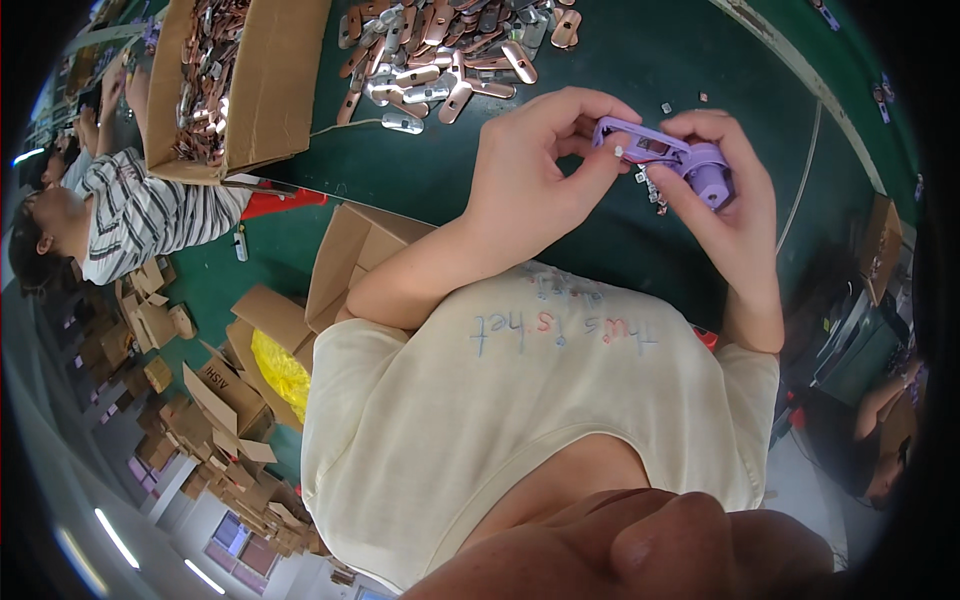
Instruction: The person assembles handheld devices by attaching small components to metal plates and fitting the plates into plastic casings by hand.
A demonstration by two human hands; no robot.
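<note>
Both my hands hold a purple plastic housing point(709, 182) above the green table. It has a long open frame at one side and a rounded, thicker part at the other. Fingers of my left hand point(540, 165) are closed on the frame's left end, the thumb by a small white piece point(619, 151) and a red wire inside. My right hand point(738, 180) wraps round the thick end, thumb below and fingers above. Partly hidden beneath the housing, several tiny shiny parts point(655, 195) lie on the table.
Glossy copper and silver oblong plates point(440, 65) are heaped at the table's far side. Left of them stands a cardboard box point(275, 85) full of similar pieces. Open cartons point(355, 255), one with a yellow bag point(280, 372), sit at my left. Another person in stripes point(165, 210) works beyond.
</note>
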